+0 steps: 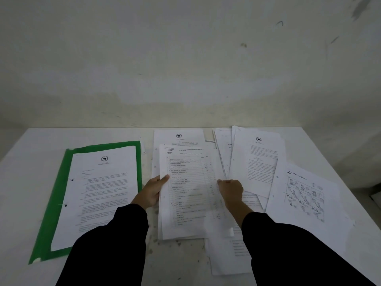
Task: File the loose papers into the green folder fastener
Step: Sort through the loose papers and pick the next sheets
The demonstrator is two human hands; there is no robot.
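Green folder (49, 205): lies open and flat on the left part of the white table (24, 162), with a printed letter sheet (99, 195) resting on it; two dark fastener holes show at the sheet's left margin.
Left hand (151, 191): dark sleeve, thumb on top of the left edge of the table-printed sheet (189, 195), fingers curled beneath, pinching that edge.
Middle stack: the table-printed sheet tops a pile of pages just right of the folder; a crest-headed page (179, 137) peeks out behind it.
Right hand (232, 189): fingers closed down onto the same sheet's right edge; whether it grips or only presses, cannot tell.
Right side: loose papers (255, 162) fanned and overlapping, a drawing sheet (305, 197) farthest right.
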